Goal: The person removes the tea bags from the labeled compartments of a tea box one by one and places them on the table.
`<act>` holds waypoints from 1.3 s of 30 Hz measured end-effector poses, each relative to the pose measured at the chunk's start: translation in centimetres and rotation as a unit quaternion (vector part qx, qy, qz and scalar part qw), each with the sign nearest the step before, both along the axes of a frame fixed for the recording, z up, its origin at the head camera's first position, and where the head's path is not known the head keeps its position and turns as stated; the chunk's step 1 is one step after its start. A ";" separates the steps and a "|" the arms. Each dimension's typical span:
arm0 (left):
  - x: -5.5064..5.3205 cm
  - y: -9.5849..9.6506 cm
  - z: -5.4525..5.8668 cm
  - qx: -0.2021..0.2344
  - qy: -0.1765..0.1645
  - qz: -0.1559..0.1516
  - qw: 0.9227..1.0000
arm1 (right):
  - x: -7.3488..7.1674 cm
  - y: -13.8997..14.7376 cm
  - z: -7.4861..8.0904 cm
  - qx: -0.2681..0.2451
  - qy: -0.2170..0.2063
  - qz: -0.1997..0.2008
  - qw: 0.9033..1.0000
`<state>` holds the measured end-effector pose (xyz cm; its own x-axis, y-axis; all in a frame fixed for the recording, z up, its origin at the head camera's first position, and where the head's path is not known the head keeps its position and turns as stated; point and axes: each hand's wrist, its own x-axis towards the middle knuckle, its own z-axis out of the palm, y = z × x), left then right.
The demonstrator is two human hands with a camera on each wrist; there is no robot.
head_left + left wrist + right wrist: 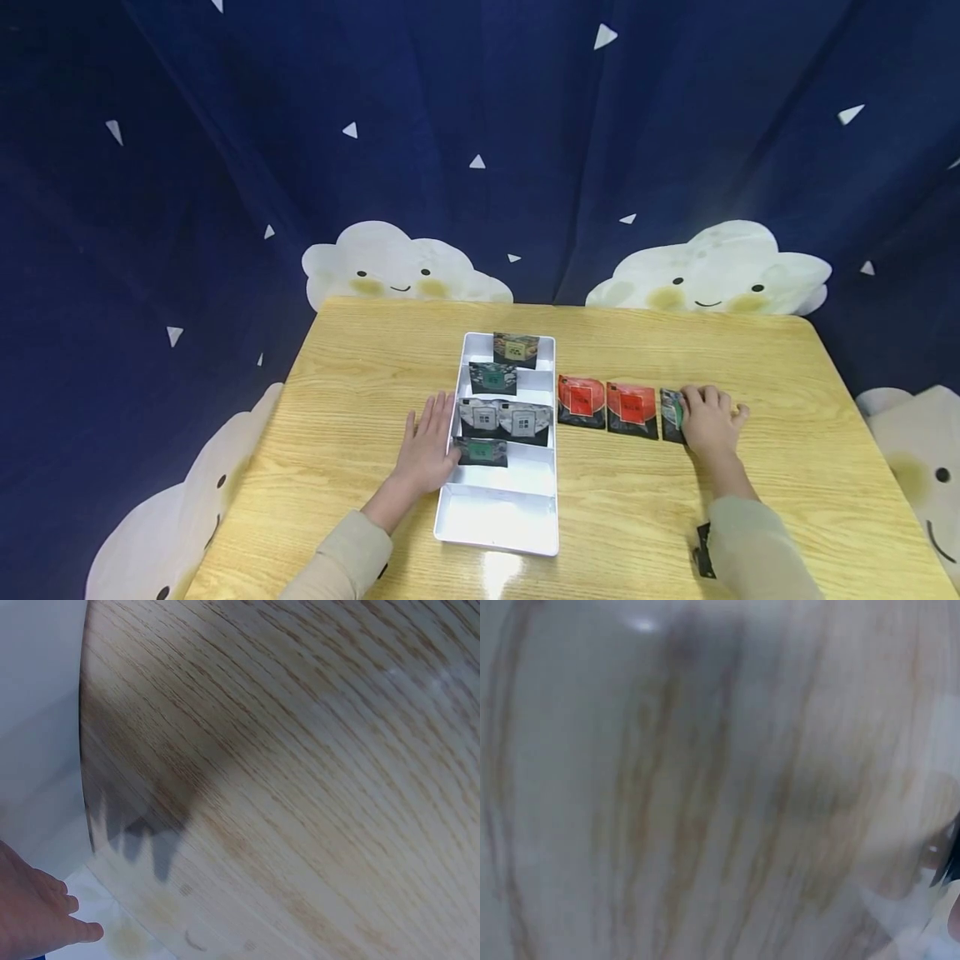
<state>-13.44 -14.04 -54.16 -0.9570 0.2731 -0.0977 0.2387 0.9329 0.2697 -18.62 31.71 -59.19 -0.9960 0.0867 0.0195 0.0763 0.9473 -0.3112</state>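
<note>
The left hand (429, 448) lies with fingers extended and spread, against the left side of the white tray (495, 514), its grip loose and holding nothing. The right hand (711, 425) bends its fingers over the right part of a green-labelled packet (670, 417) on the bench (375, 358), beside two red packets (632, 408); whether that grip pinches it, I cannot tell.

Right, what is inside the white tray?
The white tray holds, from its far end: a yellow-labelled packet, a green-labelled packet, two white-labelled packets, another green-labelled packet. What lies beneath them is hidden.
</note>
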 end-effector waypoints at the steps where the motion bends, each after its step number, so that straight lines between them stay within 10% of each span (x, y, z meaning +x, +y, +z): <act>1: 0.0 0.0 0.0 0.000 0.000 0.000 1.000 | 0.0 0.0 0.0 0.000 -0.001 0.000 1.000; 29: 0.1 0.0 0.0 0.004 -0.007 0.005 1.000 | 0.1 -0.2 0.3 -0.023 -0.015 -0.017 0.999; 39: 0.1 0.0 0.0 0.011 -0.001 0.003 1.000 | 0.2 -2.6 2.7 -0.071 0.102 -0.023 0.992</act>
